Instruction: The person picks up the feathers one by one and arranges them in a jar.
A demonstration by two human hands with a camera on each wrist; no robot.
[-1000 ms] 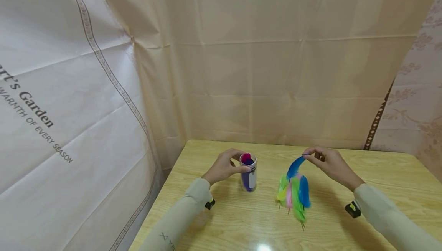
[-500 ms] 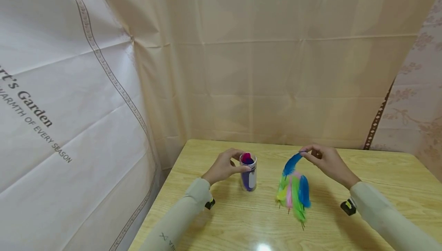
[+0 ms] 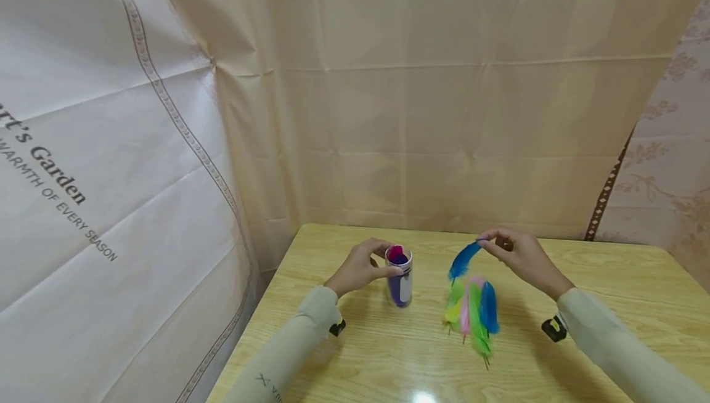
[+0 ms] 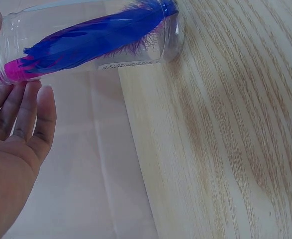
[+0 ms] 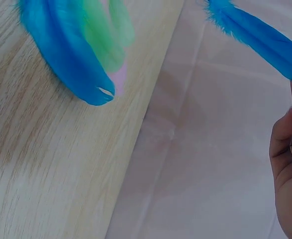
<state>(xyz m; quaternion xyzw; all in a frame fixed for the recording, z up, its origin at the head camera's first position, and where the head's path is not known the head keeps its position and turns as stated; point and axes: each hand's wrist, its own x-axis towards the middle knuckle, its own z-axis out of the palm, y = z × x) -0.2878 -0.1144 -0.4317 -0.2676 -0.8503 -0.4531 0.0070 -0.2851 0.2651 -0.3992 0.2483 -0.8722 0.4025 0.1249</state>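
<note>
The right hand [image 3: 524, 262] pinches a blue feather [image 3: 463, 260] by one end, above the table [image 3: 383, 354] and right of the clear jar [image 3: 398, 293]. The left hand [image 3: 363, 267] grips the jar near its rim. Loose feathers [image 3: 475, 313] lie right of the jar.

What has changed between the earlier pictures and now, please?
The right hand has carried its blue feather a little toward the jar, leftward and slightly up in the head view. Nothing was newly grasped or released. The left hand still grips the jar near its top, and the feather pile stays put on the table.
</note>
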